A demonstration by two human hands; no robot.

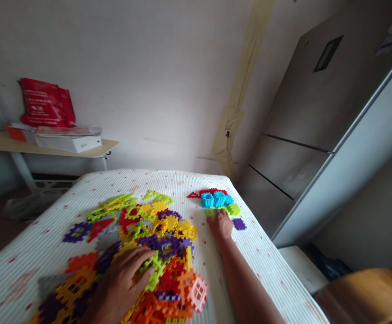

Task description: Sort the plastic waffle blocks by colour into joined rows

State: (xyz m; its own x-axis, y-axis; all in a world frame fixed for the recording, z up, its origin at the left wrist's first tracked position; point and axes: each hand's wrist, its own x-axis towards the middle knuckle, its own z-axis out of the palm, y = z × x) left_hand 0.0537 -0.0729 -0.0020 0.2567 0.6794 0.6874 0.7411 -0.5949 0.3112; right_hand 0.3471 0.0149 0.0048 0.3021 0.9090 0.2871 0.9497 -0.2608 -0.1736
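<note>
Interlocking plastic building tiles with notched edges lie in a mixed heap on the covered table. Low in the heap, my left hand has its thumb and fingers closed around a lime-green tile. Farther off on the right, my right hand reaches down with bent fingers on a lime-green tile; its fingertips are partly hidden. Just beyond it stand blue tiles in groups, with red tiles behind. A purple tile lies to its right, near another lime-green tile.
A pink window tile lies at the heap's right edge. The white spotted cover drapes over the table. A grey refrigerator stands at right. A side table at left bears a white box and a red bag.
</note>
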